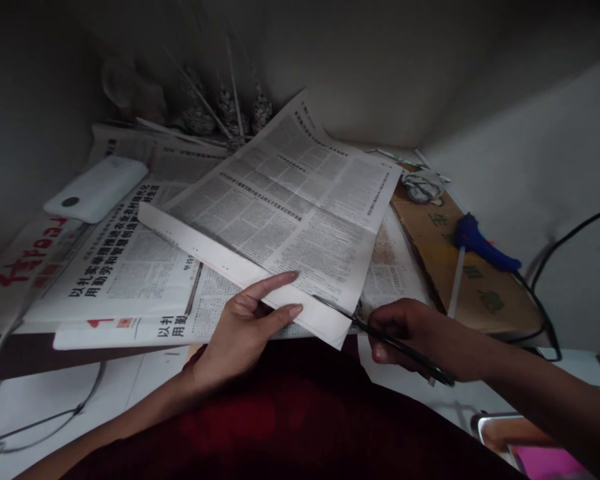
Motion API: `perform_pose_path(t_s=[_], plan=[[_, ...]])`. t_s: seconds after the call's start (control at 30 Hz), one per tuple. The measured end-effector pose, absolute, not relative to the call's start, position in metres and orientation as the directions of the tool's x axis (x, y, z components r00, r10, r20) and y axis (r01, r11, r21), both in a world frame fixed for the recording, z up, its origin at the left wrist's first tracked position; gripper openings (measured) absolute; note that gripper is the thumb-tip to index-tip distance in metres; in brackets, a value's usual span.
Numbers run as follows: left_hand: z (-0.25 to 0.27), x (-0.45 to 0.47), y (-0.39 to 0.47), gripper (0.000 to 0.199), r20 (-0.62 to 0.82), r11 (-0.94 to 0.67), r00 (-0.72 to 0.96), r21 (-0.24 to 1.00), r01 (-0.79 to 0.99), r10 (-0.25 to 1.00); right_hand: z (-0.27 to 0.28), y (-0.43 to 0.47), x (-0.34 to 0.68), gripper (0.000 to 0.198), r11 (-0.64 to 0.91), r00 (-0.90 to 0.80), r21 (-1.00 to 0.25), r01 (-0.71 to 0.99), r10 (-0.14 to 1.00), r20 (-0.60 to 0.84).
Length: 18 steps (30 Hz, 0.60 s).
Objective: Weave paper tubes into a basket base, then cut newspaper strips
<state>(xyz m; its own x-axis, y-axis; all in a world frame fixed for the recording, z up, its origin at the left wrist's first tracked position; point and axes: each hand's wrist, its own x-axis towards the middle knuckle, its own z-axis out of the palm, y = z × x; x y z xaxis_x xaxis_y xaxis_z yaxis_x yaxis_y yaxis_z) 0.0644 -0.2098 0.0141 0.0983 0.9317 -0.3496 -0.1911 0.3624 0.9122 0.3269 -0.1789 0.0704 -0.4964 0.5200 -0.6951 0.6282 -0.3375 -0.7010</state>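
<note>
A large newspaper sheet (300,193) lies slanted in front of me, its near edge showing a long blank white margin (215,257). My left hand (250,320) pinches that margin between thumb and forefinger. In my right hand (405,340) is a pair of dark scissors (405,350), closed around by the fingers. The scissor blades reach in at the sheet's lower right corner, along the line between print and white margin. How far the cut runs I cannot make out.
More newspapers (105,280) lie at left with a white phone-like device (97,190) on them. At right, a blue glue gun (485,243) with a cord rests on cardboard (460,300), near a rolled paper coil (423,187). Paper-woven pieces (230,110) stand behind. A lit screen (530,440) is lower right.
</note>
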Motion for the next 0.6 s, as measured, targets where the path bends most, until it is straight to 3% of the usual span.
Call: perform_pose_path(t_s=[0.33,0.6], plan=[[0.013,0.063,-0.211,0.058,-0.306,0.323,0.131,0.936,-0.138,0.943,0.067,-0.173,0.313,0.039,-0.316,-0.575,-0.752,0.579,0.496,-0.651],[0.01,0.063,-0.212,0.056,-0.296,0.31,0.118,0.942,-0.127,0.948,0.07,-0.177,0.312,0.039,-0.365,-0.518,-0.724,0.585,0.519,-0.68]])
